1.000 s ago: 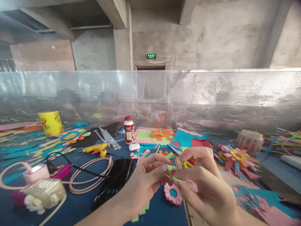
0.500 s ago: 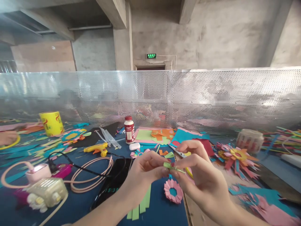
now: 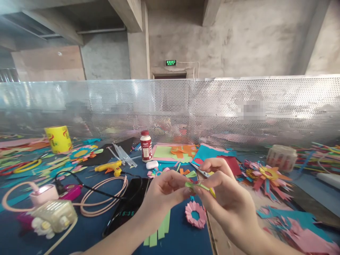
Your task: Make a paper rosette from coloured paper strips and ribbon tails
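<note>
Between hands (image 3: 168, 191) (image 3: 225, 198), green strip (image 3: 189, 184); far left, newly arrived scissors (image 3: 32, 163).

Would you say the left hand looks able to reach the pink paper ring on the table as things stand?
Probably yes: the pink paper ring lies uncovered close by, though the left hand, pinching the green paper strip, would likely need to let go first.

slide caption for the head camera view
Left hand and right hand pinching green paper above a blue table, near a pink paper ring.
</note>
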